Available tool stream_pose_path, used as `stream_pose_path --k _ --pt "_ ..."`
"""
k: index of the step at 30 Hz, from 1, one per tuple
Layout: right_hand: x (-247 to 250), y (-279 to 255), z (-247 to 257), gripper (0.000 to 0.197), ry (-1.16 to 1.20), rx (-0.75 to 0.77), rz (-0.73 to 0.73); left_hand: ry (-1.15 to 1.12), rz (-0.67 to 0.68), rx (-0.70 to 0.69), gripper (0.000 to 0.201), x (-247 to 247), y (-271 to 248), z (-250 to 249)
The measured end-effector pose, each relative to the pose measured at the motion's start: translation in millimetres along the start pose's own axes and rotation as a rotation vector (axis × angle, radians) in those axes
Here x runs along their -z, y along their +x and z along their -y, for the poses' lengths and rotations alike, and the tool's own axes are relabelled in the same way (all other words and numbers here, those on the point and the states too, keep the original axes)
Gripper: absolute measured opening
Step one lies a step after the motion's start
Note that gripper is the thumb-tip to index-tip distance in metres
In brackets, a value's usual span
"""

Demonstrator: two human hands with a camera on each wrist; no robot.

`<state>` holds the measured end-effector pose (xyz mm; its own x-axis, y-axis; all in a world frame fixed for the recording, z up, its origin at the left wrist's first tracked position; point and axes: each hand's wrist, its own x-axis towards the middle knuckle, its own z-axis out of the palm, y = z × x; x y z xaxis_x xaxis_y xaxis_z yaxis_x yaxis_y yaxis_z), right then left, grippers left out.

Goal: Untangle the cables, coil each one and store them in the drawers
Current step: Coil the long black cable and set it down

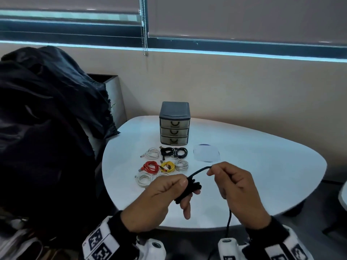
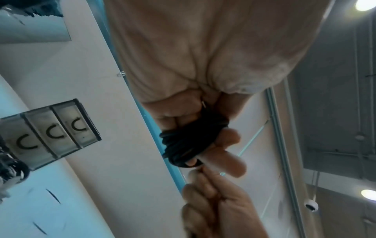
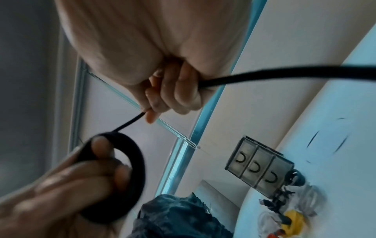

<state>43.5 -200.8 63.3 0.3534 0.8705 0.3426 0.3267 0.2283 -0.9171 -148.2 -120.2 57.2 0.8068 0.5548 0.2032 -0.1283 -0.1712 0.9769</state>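
Observation:
A black cable (image 1: 189,186) is wound in loops around the fingers of my left hand (image 1: 169,192), held above the table's near edge; the coil (image 2: 189,141) shows in the left wrist view and as a ring (image 3: 130,169) in the right wrist view. My right hand (image 1: 231,181) pinches the free strand (image 1: 200,170) just right of the coil, and the loose tail (image 1: 228,222) hangs down past the wrist. Several coiled cables lie on the white table (image 1: 253,166): white (image 1: 153,152), black (image 1: 173,152), red (image 1: 151,167), yellow (image 1: 168,166). Behind them stands a grey three-drawer unit (image 1: 174,122), all drawers closed.
A dark jacket (image 1: 47,119) is draped over something at the left, close to the table. A round clear disc (image 1: 206,153) lies right of the coils. A wall with window blinds rises behind the table.

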Motion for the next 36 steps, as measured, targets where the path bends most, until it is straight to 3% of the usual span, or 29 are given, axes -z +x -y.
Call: stream_pose_path --k 5,8,13,17,19,22,25,28,31,33,36 --pt "4 5 17 0.021 -0.015 0.14 -0.032 0.048 -0.047 0.021 0.045 1 4 9" --pt "3 10 2 0.022 0.018 0.041 -0.012 -0.089 -0.063 -0.043 0.043 -2 6 6" --pt "-24 2 -26 0.025 0.187 -0.142 0.127 -0.405 -0.12 -0.112 0.047 -6 11 2" --pt "-47 -29 -39 0.025 -0.004 -0.18 0.377 -0.637 -0.334 -0.165 0.042 2 15 -1" --pt "-52 -46 -27 0.021 -0.107 -0.206 0.52 -0.573 -0.439 -0.133 0.03 11 19 7" --pt "-51 -56 4 0.022 -0.179 -0.182 0.654 -0.278 -0.517 -0.045 0.035 20 22 28" --pt "-42 -56 31 0.019 -0.249 -0.112 0.74 0.039 -0.485 0.008 0.037 20 19 46" --pt "-25 -42 47 0.014 -0.13 -0.066 0.615 0.201 -0.33 0.029 0.04 14 14 49" --pt "-2 -12 40 0.024 0.044 -0.088 0.254 0.178 -0.174 0.011 0.044 1 5 40" --pt "7 11 18 0.026 0.045 -0.103 0.116 0.045 -0.11 -0.001 0.041 -5 2 28" --pt "-4 17 -20 0.022 0.031 -0.132 0.096 -0.205 -0.013 -0.019 0.052 -5 3 11"
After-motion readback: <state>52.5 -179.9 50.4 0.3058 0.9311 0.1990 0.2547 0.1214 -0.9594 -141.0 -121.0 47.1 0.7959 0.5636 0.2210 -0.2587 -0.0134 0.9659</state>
